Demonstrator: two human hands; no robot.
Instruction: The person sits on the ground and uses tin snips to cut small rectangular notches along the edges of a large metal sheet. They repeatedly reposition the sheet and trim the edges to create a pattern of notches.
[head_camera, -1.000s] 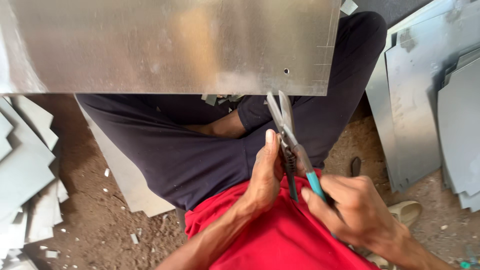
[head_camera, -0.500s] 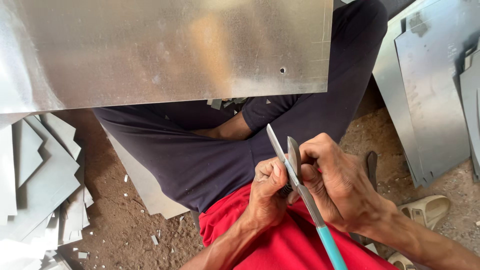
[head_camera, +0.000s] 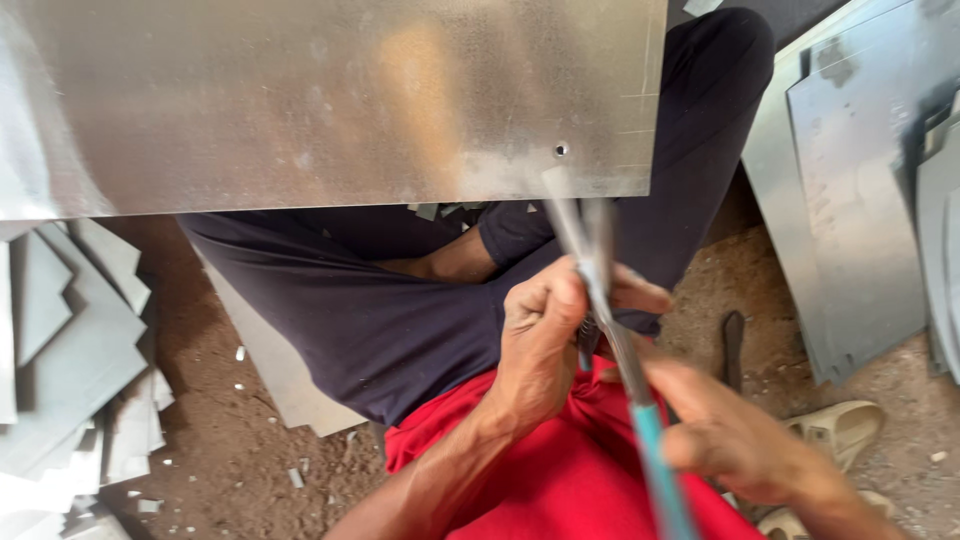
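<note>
snips (head_camera: 590, 250) blades blurred | right hand (head_camera: 740, 440) blurred | sheet (head_camera: 330, 100) cropped

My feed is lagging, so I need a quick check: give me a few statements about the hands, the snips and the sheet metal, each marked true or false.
1. The left hand grips the tin snips near the pivot. True.
2. The snips have red handles. False: the handle that shows is blue-green.
3. A large metal sheet lies across the person's legs, with a small hole near its lower right corner. True.
4. The right hand rests flat on the large sheet. False: it holds the snips' handle end, close to the red shirt.
5. More cut metal pieces lie stacked on the dirt ground at the left. True.
6. The snips' blades point away from the sheet. False: they point up toward its lower edge.
</note>
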